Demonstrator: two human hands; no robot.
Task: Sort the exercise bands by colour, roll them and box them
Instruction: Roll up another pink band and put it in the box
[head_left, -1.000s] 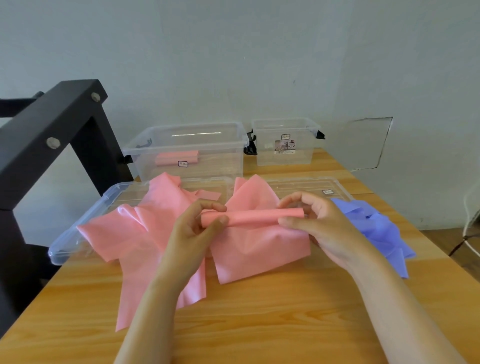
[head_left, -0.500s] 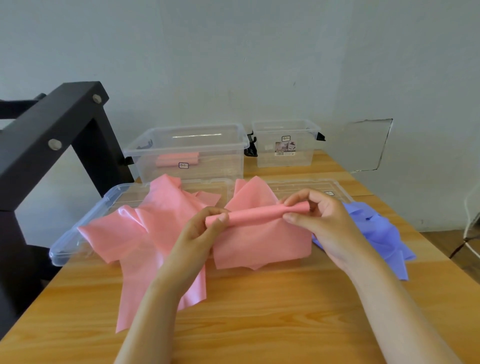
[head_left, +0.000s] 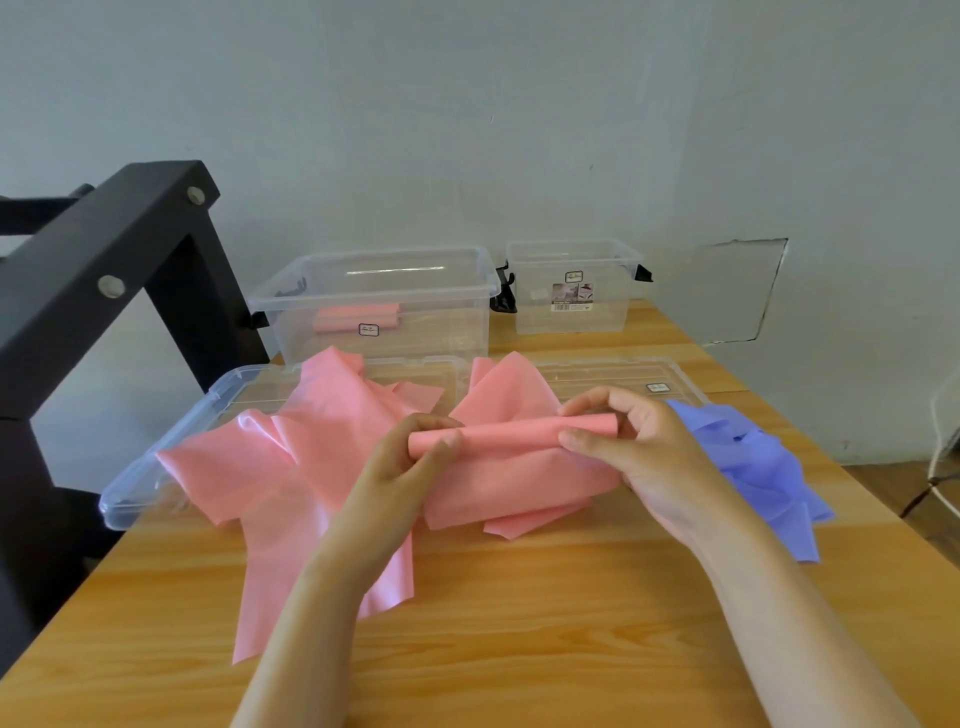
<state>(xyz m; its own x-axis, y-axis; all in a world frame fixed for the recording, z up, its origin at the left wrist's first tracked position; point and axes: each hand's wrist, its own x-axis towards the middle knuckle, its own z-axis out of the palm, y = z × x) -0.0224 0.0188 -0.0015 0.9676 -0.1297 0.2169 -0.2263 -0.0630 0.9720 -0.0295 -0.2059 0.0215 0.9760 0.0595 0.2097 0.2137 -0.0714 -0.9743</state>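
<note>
Pink band (head_left: 511, 431) (half-rolled) pinched: left fingers (head_left: 445, 444), right fingers (head_left: 592, 401).

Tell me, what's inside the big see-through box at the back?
One rolled pink band lies on the floor of the big clear box. The box's lower front is partly covered by loose pink bands, so anything there is hidden.

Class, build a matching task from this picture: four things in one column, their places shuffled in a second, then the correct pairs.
Things: 1 half-rolled pink band; 2 blue bands; 3 finished pink roll; 4 small clear box.
Places: A inside the large clear box; B gripped by left hand and right hand; C loose beside the right hand; D at the back, right of the large clear box.
Pairs: 1-B; 2-C; 3-A; 4-D.
</note>
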